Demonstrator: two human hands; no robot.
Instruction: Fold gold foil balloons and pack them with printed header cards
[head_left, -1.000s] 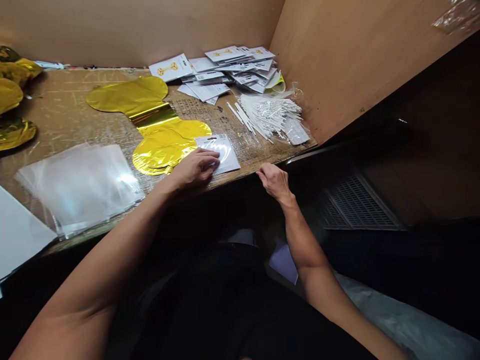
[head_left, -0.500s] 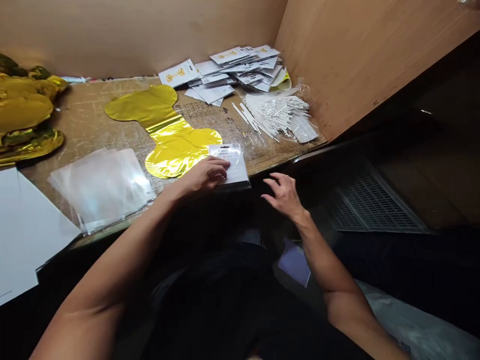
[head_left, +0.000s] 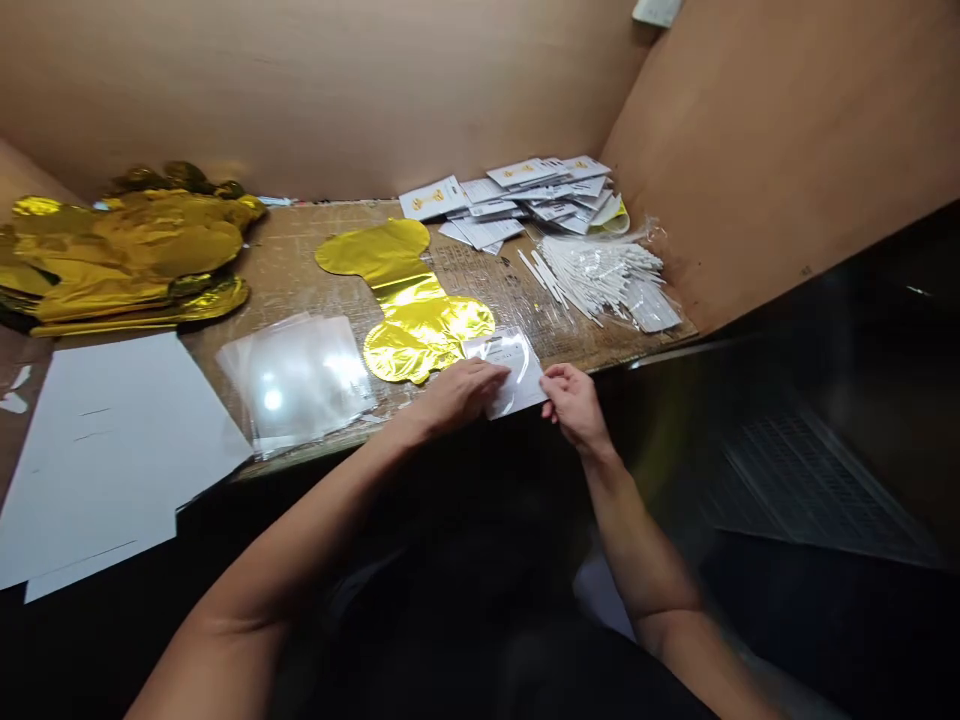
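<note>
A small white card in a clear sleeve lies at the front edge of the wooden bench, overhanging it slightly. My left hand rests on the card's left side with fingers bent, pressing it. My right hand pinches the card's right edge. Just behind the card lies a flat gold foil balloon, stretched toward the back wall.
A stack of clear plastic bags lies left of the balloon. White sheets cover the near left corner. Several gold balloons pile at far left. Printed cards and white sticks sit at the back right beside a wooden partition.
My right hand came up from below the bench edge and took hold of the card's right edge. The left hand stayed on the card. The view shifted left.
</note>
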